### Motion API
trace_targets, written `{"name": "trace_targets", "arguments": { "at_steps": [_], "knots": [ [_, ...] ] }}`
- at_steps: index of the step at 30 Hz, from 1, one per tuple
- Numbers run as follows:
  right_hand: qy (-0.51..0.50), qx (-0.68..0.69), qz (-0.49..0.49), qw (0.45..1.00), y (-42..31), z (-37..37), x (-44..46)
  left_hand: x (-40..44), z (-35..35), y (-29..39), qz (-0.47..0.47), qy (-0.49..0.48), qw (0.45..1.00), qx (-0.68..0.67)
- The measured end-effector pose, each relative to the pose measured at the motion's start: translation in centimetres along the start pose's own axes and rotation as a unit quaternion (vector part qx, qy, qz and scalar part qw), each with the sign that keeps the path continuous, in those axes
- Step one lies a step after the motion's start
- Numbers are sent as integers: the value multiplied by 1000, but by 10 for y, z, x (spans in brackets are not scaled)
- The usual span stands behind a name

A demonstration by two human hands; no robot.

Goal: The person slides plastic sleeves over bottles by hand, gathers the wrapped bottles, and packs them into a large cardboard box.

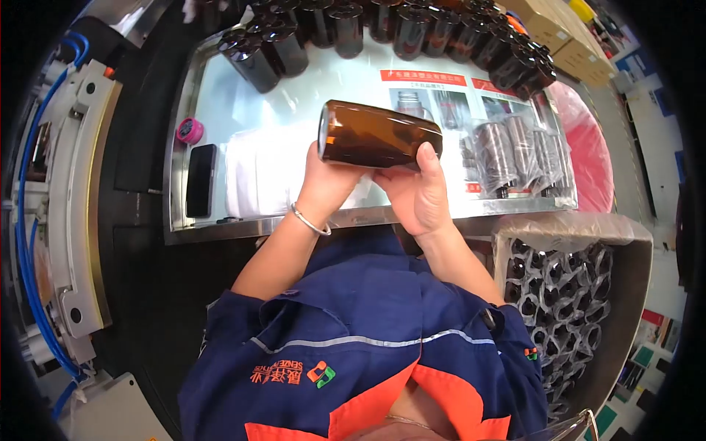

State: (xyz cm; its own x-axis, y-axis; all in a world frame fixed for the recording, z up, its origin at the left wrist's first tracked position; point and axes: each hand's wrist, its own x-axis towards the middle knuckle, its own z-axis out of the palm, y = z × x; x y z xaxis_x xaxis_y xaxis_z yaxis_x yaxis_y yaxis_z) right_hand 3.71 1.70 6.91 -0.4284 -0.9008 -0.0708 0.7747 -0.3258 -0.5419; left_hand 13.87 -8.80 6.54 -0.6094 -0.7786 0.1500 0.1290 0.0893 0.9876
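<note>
A brown amber plastic bottle (pixel 379 134) lies on its side between my two hands, held above the front part of the table. My left hand (pixel 329 178) grips it from below at its left end, its fingers mostly hidden behind it. My right hand (pixel 421 192) supports the right end, thumb pressed on the near side and the other fingers partly out of sight underneath. Beyond the bottle, several dark brown bottles (pixel 346 29) stand along the back of the table. Bottles in clear plastic bags (pixel 500 158) rest on the right side.
The metal-edged table (pixel 294 223) carries a stack of white bags (pixel 254 173), a black phone (pixel 201 180) and a pink roll (pixel 190 131). A carton (pixel 625 294) of bagged bottles stands at my right. Machinery with blue hoses (pixel 26 250) is at far left.
</note>
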Motion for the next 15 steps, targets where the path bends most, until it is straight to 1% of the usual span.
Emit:
{"name": "trace_targets", "arguments": {
  "at_steps": [1, 2, 3, 4, 6, 7, 9, 10, 11, 12, 13, 14, 15],
  "knots": [
    [2, -30, -18, 999, -3, -7, 2, 1, -2, 1, 1, -3, 1000, -2],
    [5, -59, -35, 998, -7, -11, 2, 1, -9, 3, -92, -59, 992, -71],
    [8, -30, -44, 999, -13, -14, 1, 2, -16, 4, -183, -112, 967, -139],
    [5, -18, -50, 999, -20, -11, 0, 2, -21, 4, -184, -113, 966, -139],
    [-3, -13, -67, 998, -25, -14, -3, 3, -28, 5, -206, -95, 926, -301],
    [-5, -13, -66, 998, -27, -16, -3, 4, -26, 10, -219, -46, 907, -356],
    [13, -142, -144, 979, -28, -19, -5, 4, -23, 12, -216, -23, 901, -376],
    [10, -142, -144, 979, -29, -20, -6, 4, -22, 13, -215, -3, 893, -396],
    [13, -102, -144, 984, -31, -22, -7, 4, -23, 12, -214, -2, 893, -396],
    [16, -63, -145, 987, -32, -23, -8, 2, -23, 10, -199, -16, 917, -345],
    [-13, -24, -132, 991, -36, -20, -9, 1, -22, 9, -184, -29, 938, -293],
    [-11, -24, -131, 991, -37, -17, -11, 0, -20, 8, -186, -30, 937, -294],
    [-31, -14, -114, 993, -36, -15, -14, 0, -18, 8, -172, -22, 960, -221]
  ]
}}
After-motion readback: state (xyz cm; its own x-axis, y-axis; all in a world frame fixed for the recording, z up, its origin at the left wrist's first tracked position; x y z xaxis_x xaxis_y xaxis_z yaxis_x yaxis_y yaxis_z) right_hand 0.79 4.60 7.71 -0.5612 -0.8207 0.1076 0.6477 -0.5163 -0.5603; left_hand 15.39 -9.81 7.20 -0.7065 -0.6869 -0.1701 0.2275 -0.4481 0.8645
